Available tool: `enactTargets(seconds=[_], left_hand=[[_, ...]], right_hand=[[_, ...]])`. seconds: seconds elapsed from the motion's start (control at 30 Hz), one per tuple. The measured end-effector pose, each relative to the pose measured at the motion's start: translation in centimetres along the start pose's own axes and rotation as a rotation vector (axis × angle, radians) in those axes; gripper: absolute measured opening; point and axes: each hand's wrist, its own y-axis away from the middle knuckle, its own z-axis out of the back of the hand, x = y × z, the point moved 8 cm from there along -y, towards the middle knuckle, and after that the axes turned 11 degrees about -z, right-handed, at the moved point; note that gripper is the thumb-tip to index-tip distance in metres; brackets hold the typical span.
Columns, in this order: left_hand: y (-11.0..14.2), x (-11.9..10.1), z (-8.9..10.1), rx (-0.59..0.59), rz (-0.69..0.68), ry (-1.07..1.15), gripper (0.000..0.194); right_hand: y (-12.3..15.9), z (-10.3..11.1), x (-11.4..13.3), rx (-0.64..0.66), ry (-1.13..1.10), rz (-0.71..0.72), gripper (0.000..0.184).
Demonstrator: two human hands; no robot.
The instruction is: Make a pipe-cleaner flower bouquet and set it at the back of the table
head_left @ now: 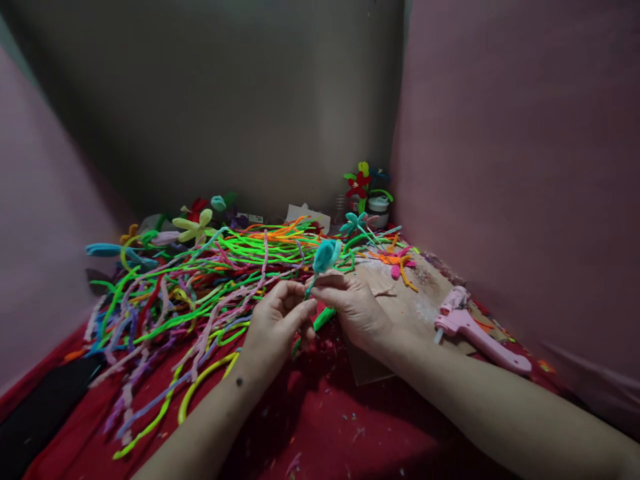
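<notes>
Fingers (301, 312) of both hands in a close pinch on one thin stem (314, 279). From the left: a heap of pipe cleaners (220, 273), liable to snag a loose end if brushed. Next, the left hand (277, 320), just below the flower (326, 255), roughly upright at centre, with a bent stem possible from uneven twisting. Then the right hand (365, 312), apt to crush petals by sliding up too hard. Farther right, card (367, 365) and glue gun (475, 335), a burn risk if hot and knocked.
</notes>
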Motion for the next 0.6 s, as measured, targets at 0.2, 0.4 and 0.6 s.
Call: enactTargets(seconds=[0.2, 0.4, 0.6], left_hand=[[0.1, -1.1, 0.5, -0.085, -0.129, -0.124, 0.009], [0.0, -1.1, 1.2, -0.117, -0.170, -0.112, 0.005], [-0.2, -0.7, 0.8, -0.040, -0.154, 0.040, 0.007]], right_hand=[[0.1, 0.3, 0.1, -0.045, 0.155, 0.082, 0.006], [0.4, 0.2, 0.9, -0.053, 0.238, 0.226, 0.005], [2.0, -1.0, 3.0, -0.055, 0.425, 0.371, 0.008]])
